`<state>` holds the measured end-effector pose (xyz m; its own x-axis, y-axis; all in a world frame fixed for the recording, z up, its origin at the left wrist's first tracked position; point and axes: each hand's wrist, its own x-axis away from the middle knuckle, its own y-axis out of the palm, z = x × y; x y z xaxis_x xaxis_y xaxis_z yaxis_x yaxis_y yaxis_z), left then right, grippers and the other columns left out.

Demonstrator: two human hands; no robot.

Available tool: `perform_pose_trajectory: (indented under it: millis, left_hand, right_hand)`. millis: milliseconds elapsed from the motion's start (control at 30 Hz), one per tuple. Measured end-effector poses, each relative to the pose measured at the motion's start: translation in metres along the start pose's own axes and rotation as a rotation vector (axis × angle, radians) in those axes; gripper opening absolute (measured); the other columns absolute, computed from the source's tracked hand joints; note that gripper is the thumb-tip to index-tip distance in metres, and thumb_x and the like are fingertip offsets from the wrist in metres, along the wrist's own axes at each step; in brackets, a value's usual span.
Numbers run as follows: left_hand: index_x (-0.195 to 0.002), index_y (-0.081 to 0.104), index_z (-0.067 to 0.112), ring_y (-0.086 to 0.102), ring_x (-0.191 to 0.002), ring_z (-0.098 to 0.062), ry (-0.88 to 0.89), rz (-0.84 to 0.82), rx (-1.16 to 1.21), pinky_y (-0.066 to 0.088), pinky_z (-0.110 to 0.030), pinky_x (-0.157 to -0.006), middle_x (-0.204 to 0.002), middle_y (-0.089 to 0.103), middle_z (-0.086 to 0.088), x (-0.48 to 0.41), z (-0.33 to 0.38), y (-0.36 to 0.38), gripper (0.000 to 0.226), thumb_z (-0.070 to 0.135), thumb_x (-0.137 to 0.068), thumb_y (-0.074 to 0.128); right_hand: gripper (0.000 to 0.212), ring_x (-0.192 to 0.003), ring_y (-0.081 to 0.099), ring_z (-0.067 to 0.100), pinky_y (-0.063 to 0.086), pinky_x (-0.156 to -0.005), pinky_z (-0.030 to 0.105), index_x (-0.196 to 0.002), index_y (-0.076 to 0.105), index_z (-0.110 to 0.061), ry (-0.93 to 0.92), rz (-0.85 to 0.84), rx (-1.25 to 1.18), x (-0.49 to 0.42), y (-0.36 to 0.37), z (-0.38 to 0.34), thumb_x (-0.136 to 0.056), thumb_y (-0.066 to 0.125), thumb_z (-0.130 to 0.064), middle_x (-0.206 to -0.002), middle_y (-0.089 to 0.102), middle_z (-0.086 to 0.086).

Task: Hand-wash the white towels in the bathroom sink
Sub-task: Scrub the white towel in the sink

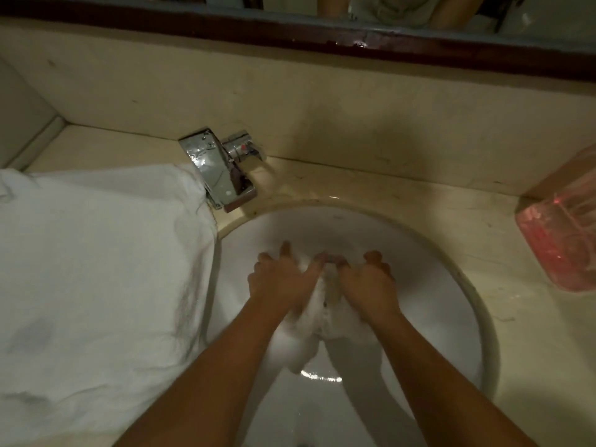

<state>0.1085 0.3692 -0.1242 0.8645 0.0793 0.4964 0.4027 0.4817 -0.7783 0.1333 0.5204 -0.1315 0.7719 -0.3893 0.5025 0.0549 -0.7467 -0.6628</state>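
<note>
Head view, straight down over the sink [451,304]. Left hand [283,282] and right hand [367,285] side by side in the middle of the basin, both closed around a small bunched white towel [322,308], its sudsy tail hanging down between the forearms toward the drain glint. Fingers curled over the far end of the bundle, thumbs inward, pressed close together. Judged mid-scrub on this one piece: lathered, not yet rinsed or wrung. Faucet [222,172] at the basin's far left rim, no stream visible. Bigger heap of white towels [96,269] on the tabletop [419,201] to the left, draped up to the sink's left edge and touching the faucet base; some grey marks on it, so probably waiting its turn, though washed or unwashed cannot be told. Most of the job likely left. Open basin room on the right and far side; left side crowded by the heap. Pink plastic-wrapped pack [561,246] near the right edge, well apart from the hands.
</note>
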Motion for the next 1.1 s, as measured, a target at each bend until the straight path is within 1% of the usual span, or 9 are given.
perform_pose_trajectory:
  millis: [167, 233, 300, 400, 500, 633, 800, 933, 1100]
  left_hand:
    - [-0.137, 0.049, 0.018, 0.06, -0.119, -0.03, -0.056, -0.218, 0.356, 0.05, -0.04, -0.103, -0.133, 0.06, -0.009, -0.023, 0.014, 0.005, 0.096, 0.086, -0.07, 0.061]
    - [-0.124, 0.054, 0.013, 0.063, -0.101, -0.021, -0.01, -0.17, 0.502, 0.052, -0.03, -0.083, -0.119, 0.063, -0.005, -0.025, 0.01, 0.008, 0.063, 0.054, -0.083, 0.079]
    - [-0.121, 0.055, 0.012, 0.062, -0.091, -0.015, -0.026, -0.135, 0.656, 0.049, -0.027, -0.069, -0.11, 0.064, -0.005, -0.026, 0.002, 0.004, 0.051, 0.034, -0.085, 0.084]
    - [-0.129, 0.059, 0.013, 0.067, -0.1, -0.02, -0.047, -0.173, 0.822, 0.053, -0.031, -0.077, -0.115, 0.067, -0.006, -0.023, -0.004, -0.006, 0.067, 0.045, -0.078, 0.087]
    - [-0.121, 0.068, 0.015, 0.07, -0.104, -0.021, 0.068, -0.321, 0.557, 0.057, -0.035, -0.089, -0.115, 0.072, -0.003, -0.005, -0.004, -0.014, 0.073, 0.074, -0.078, 0.074]
    - [-0.083, 0.063, 0.022, 0.059, -0.075, -0.014, 0.3, -0.242, 0.231, 0.046, -0.029, -0.071, -0.08, 0.064, 0.002, 0.024, -0.011, -0.012, 0.046, 0.062, -0.102, 0.05]
    - [-0.098, 0.057, 0.026, 0.062, -0.088, -0.017, 0.373, -0.16, 0.3, 0.053, -0.036, -0.081, -0.095, 0.066, 0.001, 0.052, -0.026, -0.009, 0.035, 0.057, -0.106, 0.042]
    - [-0.129, 0.064, 0.027, 0.063, -0.116, -0.022, 0.452, -0.167, 0.271, 0.044, -0.044, -0.11, -0.125, 0.071, -0.001, 0.071, -0.026, -0.021, 0.076, 0.08, -0.096, 0.02]
    - [-0.116, 0.066, 0.017, 0.066, -0.091, -0.017, 0.455, 0.04, 0.528, 0.048, -0.024, -0.074, -0.098, 0.069, 0.005, 0.086, -0.011, -0.039, 0.098, 0.097, -0.08, 0.022]
  right_hand:
    - [0.075, -0.114, 0.069, 0.037, 0.058, -0.084, 0.042, -0.141, 0.051, 0.0, 0.184, -0.177, -0.165, -0.037, 0.015, 0.006, -0.096, 0.066, -0.059, -0.128, 0.068, 0.019]
    - [0.051, -0.1, 0.074, 0.036, 0.06, -0.09, 0.049, -0.115, 0.069, 0.0, 0.103, -0.191, -0.189, -0.036, 0.012, 0.014, -0.097, 0.069, -0.047, -0.108, 0.077, 0.017]
    - [0.05, -0.107, 0.07, 0.035, 0.057, -0.098, 0.05, -0.116, 0.068, -0.009, 0.03, -0.187, -0.153, -0.028, 0.003, 0.015, -0.095, 0.063, -0.054, -0.114, 0.073, 0.014]
    - [0.038, -0.105, 0.068, 0.027, 0.057, -0.098, 0.047, -0.117, 0.058, -0.017, 0.015, -0.218, -0.443, -0.011, -0.009, 0.015, -0.097, 0.061, -0.049, -0.111, 0.069, 0.007]
    - [0.043, -0.093, 0.074, 0.029, 0.06, -0.081, 0.046, -0.112, 0.064, -0.012, 0.035, -0.262, -0.755, 0.004, -0.023, 0.016, -0.08, 0.067, -0.041, -0.107, 0.074, 0.015]
    - [0.052, -0.092, 0.076, 0.031, 0.061, -0.08, 0.045, -0.104, 0.076, -0.005, -0.07, -0.425, -0.606, 0.03, -0.048, 0.013, -0.066, 0.094, -0.037, -0.1, 0.079, 0.015]
    - [0.043, -0.097, 0.077, 0.037, 0.062, -0.093, 0.056, -0.101, 0.08, -0.005, -0.159, -0.402, -0.498, 0.06, -0.07, 0.001, -0.067, 0.095, -0.025, -0.097, 0.08, 0.016]
    - [0.005, -0.087, 0.075, 0.032, 0.061, -0.08, 0.047, -0.092, 0.076, -0.009, -0.273, -0.337, -0.646, 0.08, -0.099, -0.023, -0.09, 0.08, -0.011, -0.089, 0.077, 0.013]
    - [0.009, -0.082, 0.067, 0.031, 0.055, -0.072, 0.039, -0.087, 0.073, -0.014, -0.388, -0.3, -0.73, 0.106, -0.148, -0.056, -0.094, 0.074, -0.009, -0.09, 0.07, 0.019]
